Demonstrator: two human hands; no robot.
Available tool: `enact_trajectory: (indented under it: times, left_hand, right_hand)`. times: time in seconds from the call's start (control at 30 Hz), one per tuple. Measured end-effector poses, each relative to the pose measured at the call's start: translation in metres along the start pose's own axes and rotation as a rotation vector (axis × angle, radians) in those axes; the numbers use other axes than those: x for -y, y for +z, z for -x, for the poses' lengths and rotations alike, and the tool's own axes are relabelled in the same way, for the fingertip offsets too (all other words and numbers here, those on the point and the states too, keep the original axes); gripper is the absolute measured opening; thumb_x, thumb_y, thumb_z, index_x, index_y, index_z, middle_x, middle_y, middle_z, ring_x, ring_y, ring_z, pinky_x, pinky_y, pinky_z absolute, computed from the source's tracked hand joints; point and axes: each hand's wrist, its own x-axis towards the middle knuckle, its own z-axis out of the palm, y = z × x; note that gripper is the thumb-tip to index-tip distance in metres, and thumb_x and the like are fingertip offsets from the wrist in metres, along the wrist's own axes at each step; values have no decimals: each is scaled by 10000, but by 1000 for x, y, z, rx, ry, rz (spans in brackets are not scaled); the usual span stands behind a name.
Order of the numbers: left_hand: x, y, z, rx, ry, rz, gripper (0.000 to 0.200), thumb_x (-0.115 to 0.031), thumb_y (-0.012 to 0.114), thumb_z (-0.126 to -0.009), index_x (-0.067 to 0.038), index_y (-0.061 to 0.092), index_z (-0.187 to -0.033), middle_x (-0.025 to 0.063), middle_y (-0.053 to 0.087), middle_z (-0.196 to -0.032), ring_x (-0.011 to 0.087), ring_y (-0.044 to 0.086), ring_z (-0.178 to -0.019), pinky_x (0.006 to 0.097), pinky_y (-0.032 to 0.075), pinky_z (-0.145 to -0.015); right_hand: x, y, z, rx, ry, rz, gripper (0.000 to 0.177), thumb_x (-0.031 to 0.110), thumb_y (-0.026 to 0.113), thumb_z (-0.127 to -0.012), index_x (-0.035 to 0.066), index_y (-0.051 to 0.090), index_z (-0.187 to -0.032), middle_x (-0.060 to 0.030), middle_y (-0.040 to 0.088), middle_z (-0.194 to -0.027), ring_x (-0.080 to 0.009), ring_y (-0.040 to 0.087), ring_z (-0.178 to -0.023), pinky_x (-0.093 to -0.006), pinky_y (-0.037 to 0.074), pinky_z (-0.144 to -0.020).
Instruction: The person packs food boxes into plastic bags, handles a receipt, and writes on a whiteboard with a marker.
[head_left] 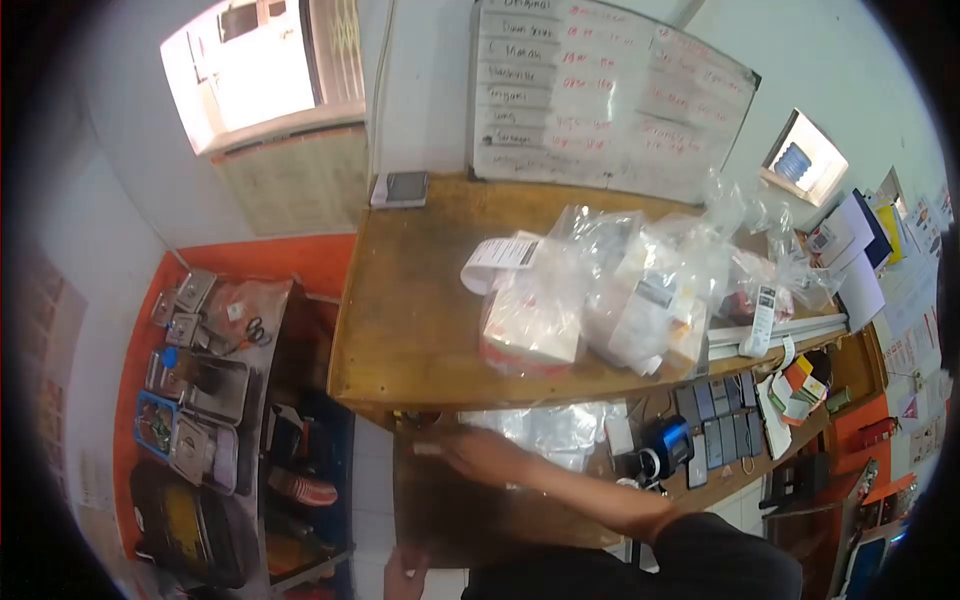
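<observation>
My right hand (pixel 480 455) reaches leftward over the lower brown desk surface (pixel 460 515), under the front edge of the raised wooden counter. Its fingers look closed, with a small pale piece (pixel 428 450) at their tips, too blurred to name. Clear plastic bags (pixel 545 432) lie just beyond that hand and forearm. My left hand (pixel 405 572) is low in the view by the desk's left edge, partly cut off, and its fingers do not show clearly. On the raised counter (pixel 410 310) stand clear plastic bags of packed boxes (pixel 530 325), with a paper receipt (pixel 500 258) on the leftmost.
Several phones (pixel 715 420) lie in rows at the right of the desk, beside a blue round device (pixel 667 440). A metal shelf at left holds steel containers (pixel 200 445) and scissors (pixel 255 332). A whiteboard (pixel 610 95) hangs behind the counter.
</observation>
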Motion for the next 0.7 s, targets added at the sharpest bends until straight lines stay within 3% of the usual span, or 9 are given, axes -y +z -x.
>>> enact_trajectory:
  times: [0.07, 0.1, 0.17, 0.23, 0.33, 0.5, 0.57, 0.6, 0.7]
  left_hand:
    - [-67, 29, -36, -286, 469, -503, 280, -188, 586, -913, 13, 529, -1098, 118, 629, -760, 232, 634, -676, 305, 520, -664]
    - [-80, 40, -42, -294, 476, -515, 280, -188, 586, -913, 13, 529, -1098, 118, 629, -760, 232, 634, -676, 305, 520, -664]
    - [-96, 63, -54, 157, 214, -315, 284, -268, 585, -909, -27, 561, -1058, 167, 633, -813, 346, 635, -804, 403, 502, -740]
    - [-120, 84, -61, 235, 238, -327, 270, -273, 561, -921, -36, 566, -1050, 175, 629, -814, 362, 625, -791, 420, 488, -721]
    - [-146, 106, -70, 324, 275, -425, 262, -281, 527, -939, -40, 574, -1030, 200, 615, -808, 399, 596, -755, 452, 452, -669]
    - [-127, 117, -72, 370, 450, -531, 302, -314, 487, -963, -25, 573, -968, 167, 579, -708, 331, 563, -606, 428, 395, -542]
    - [-143, 122, -55, 271, 278, -292, 383, -373, 391, -1003, -22, 534, -948, 33, 491, -660, 156, 478, -532, 314, 381, -497]
    - [-168, 133, -36, 308, 243, -222, 356, -366, 360, -1017, -43, 510, -1010, 5, 420, -736, 98, 423, -598, 272, 360, -516]
    - [-144, 132, -20, 457, 28, 75, 334, -365, 357, -1020, -52, 455, -1086, 14, 385, -782, 94, 378, -624, 253, 346, -547]
  right_hand:
    - [39, -56, 38, 107, 25, -186, 224, 205, 539, -905, 13, 643, -954, -219, 643, -859, -400, 621, -812, -449, 482, -728]
    - [50, -76, 53, 166, 87, -290, 233, 225, 563, -904, 9, 647, -932, -216, 648, -855, -404, 623, -790, -446, 486, -712]
    - [54, -102, 77, 87, 101, -326, 241, 241, 588, -900, 9, 649, -918, -190, 657, -827, -348, 634, -732, -407, 488, -669]
    - [58, -128, 94, 6, 110, -363, 251, 257, 614, -897, 9, 651, -903, -165, 666, -799, -291, 644, -674, -368, 489, -625]
    - [61, -149, 116, -220, 317, -675, 224, 254, 644, -899, 31, 653, -875, 2, 631, -703, -3, 483, -613, -204, 394, -528]
    - [67, -146, 130, -350, 273, -1032, 224, 236, 608, -924, 20, 596, -868, -23, 607, -775, -54, 512, -697, -256, 417, -572]
    - [59, -128, 132, -406, -48, -784, 263, 257, 615, -915, 2, 587, -854, -65, 599, -791, -126, 536, -699, -322, 436, -593]
    - [55, -113, 133, -424, -42, -711, 290, 273, 619, -909, -5, 579, -841, -79, 598, -783, -157, 548, -698, -340, 447, -613]
    - [49, -101, 145, -380, 11, -667, 337, 300, 622, -899, -18, 564, -806, -102, 608, -747, -193, 578, -665, -345, 467, -612]
